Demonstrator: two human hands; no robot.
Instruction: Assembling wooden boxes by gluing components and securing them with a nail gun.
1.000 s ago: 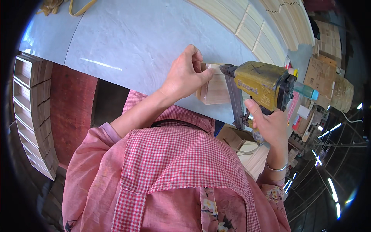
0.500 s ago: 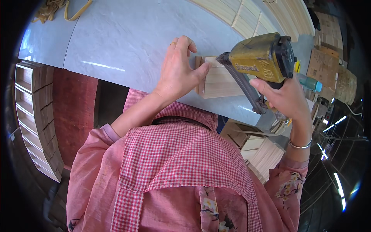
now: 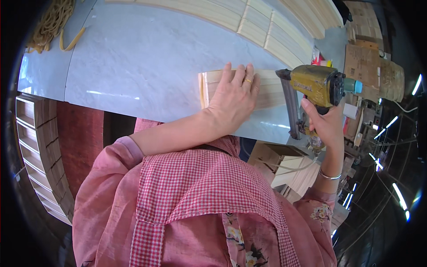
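Leftmost, well apart from the flat, pale wooden piece [image 3: 270, 91] that lies on the glossy grey marbled desk [image 3: 147, 58], stands a curving column of open-fronted pale wooden boxes [image 3: 36, 151], with a dark red panel [image 3: 82, 138] between the boxes and the wooden piece. Farther back than the wooden piece, and well to its left, lies a tangled bundle of tan bands [image 3: 53, 24], a single yellowish loop [image 3: 72, 41] just beside it. Next comes the person's bare left hand [image 3: 233, 100], a gold-coloured ring on one finger, laid palm down across the wooden piece; it is open, its fingers nearly straight and slightly spread, the thumb hidden. Behind the wooden piece run rows of long pale wooden strips [image 3: 255, 24]. By its right end is a worn yellow-and-black nail gun [image 3: 311, 84], the nose near that end; whether they touch, I cannot tell. The bare right hand [image 3: 328, 127], to the right of the wooden piece, is closed around the tool's handle, a silver-coloured bangle [image 3: 329, 177] at the wrist. Farther right of the wooden piece show a turquoise bottle cap [image 3: 358, 86] and a brown cardboard box [image 3: 362, 62].
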